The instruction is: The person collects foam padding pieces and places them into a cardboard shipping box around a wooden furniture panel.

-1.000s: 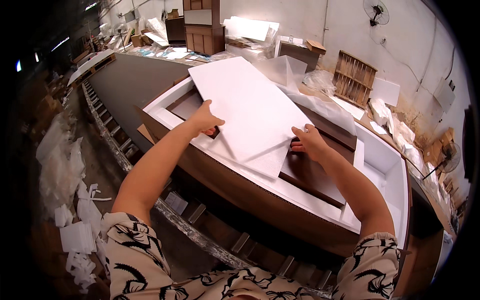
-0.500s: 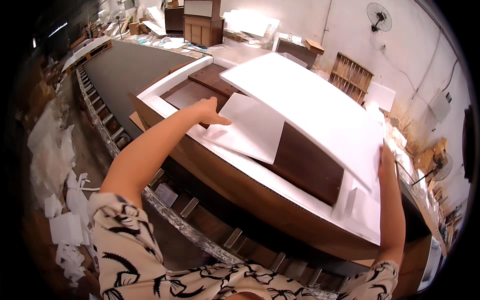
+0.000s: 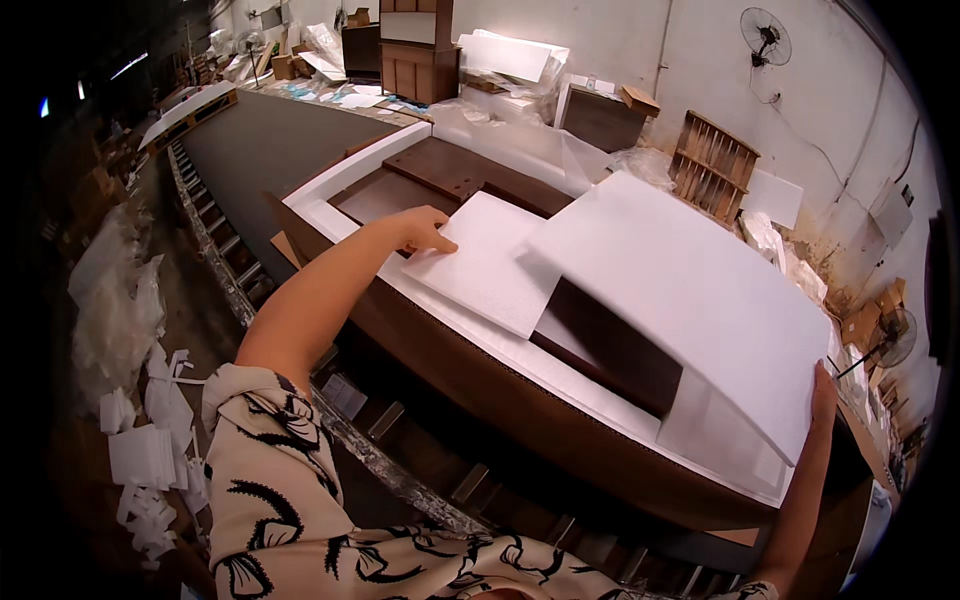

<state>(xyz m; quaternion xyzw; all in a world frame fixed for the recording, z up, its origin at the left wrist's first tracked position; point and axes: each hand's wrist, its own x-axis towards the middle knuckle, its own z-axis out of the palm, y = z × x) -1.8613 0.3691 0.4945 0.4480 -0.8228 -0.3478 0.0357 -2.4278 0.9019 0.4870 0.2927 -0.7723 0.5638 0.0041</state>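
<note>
A long cardboard carton (image 3: 480, 372) lies in front of me, its walls lined with white foam. Inside are dark brown wood panels (image 3: 432, 166). My left hand (image 3: 425, 230) grips the left edge of a smaller white foam sheet (image 3: 490, 262), thumb on top, above the carton's near side. My right hand (image 3: 823, 395) is closed on the right edge of a large white foam sheet (image 3: 690, 290), held tilted over the carton's right part. Its left end overlaps the smaller sheet. The fingers under both sheets are hidden.
The carton rests on a roller conveyor (image 3: 385, 420), beside a grey surface (image 3: 270, 140). Foam scraps and plastic wrap (image 3: 140, 455) lie on the floor at left. Along the wall stand a brown cabinet (image 3: 418, 60), a wooden pallet (image 3: 712, 165) and a fan (image 3: 765, 38).
The large foam sheet has moved right and nearer with my right hand, uncovering more brown panel at the far side. My left hand stays on the smaller sheet.
</note>
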